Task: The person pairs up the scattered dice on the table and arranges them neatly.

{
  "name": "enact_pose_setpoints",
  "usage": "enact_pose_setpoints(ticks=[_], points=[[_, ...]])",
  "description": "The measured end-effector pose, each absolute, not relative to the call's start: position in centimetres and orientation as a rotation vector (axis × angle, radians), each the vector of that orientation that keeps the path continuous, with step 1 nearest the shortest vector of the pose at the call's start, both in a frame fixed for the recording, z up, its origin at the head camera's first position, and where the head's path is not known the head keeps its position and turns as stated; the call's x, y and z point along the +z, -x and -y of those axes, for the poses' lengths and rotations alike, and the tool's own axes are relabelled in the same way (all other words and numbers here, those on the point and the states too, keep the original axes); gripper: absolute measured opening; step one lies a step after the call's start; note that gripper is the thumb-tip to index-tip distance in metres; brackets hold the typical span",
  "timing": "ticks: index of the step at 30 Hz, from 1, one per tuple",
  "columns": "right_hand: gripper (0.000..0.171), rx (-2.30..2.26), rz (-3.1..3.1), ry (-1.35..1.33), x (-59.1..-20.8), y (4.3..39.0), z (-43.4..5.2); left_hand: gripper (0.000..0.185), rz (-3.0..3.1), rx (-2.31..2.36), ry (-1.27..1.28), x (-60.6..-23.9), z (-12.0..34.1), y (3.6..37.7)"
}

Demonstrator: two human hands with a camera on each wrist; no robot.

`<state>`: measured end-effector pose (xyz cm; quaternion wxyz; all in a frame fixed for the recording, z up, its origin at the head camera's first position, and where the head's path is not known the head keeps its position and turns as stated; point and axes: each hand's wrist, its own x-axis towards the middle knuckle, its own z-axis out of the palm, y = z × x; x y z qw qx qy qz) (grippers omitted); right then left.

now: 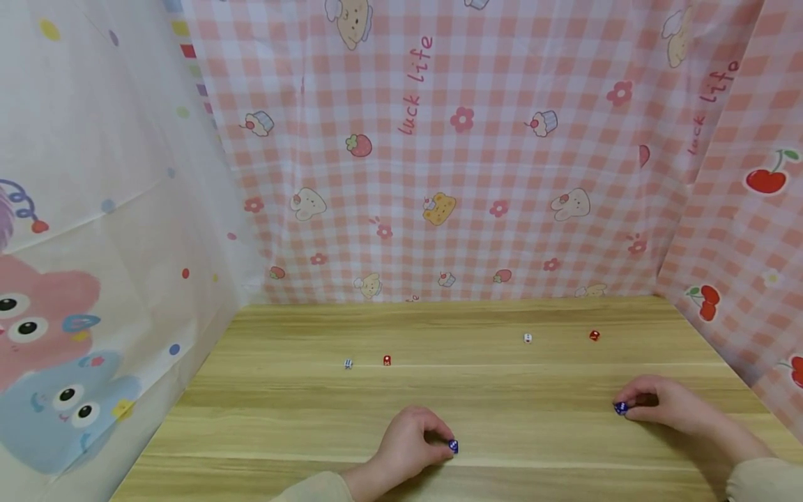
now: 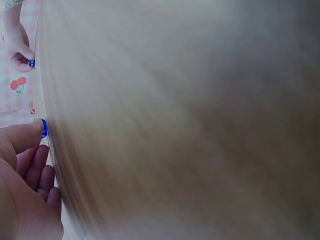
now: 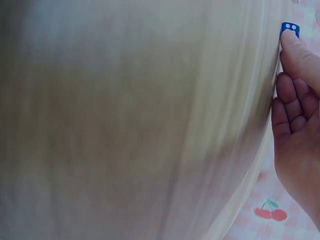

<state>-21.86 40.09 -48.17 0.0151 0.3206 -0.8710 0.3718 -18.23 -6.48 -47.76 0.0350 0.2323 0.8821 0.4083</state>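
My left hand (image 1: 414,440) pinches a blue die (image 1: 454,446) between thumb and fingertips, low over the front middle of the wooden table. Farther right, my right hand (image 1: 671,406) grips a second blue die (image 1: 621,408) the same way; its white pips show in the right wrist view, above the thumb (image 3: 302,57). Beyond the left hand lie a white die (image 1: 348,364) and a red die (image 1: 387,360) side by side. Another white die (image 1: 528,338) and another red die (image 1: 594,335) rest farther back on the right.
The light wooden table (image 1: 282,418) ends at a pink checked cloth (image 1: 464,167) hanging behind it. A white cartoon-print sheet (image 1: 144,209) hangs along the left side. More checked cloth with cherries (image 1: 709,303) covers the right side.
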Motion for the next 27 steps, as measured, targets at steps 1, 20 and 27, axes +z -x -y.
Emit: enact_pose_setpoints(ticks=[1, 20, 27], points=[[0.019, 1.161, 2.708, -1.005, -48.2, 21.9, -39.9, 0.012, -2.708, 1.254, -0.707, -47.7, 6.5, 18.2], [0.013, 1.161, 2.709, -1.12, -47.9, 22.0, -33.7, 0.014, -2.728, 1.252, -0.725, -47.8, 6.5, 18.0], [0.014, 1.137, 2.695, -1.159, -47.8, 21.9, -31.6, 0.014, -2.732, 1.255, -0.736, -47.7, 6.5, 18.0]])
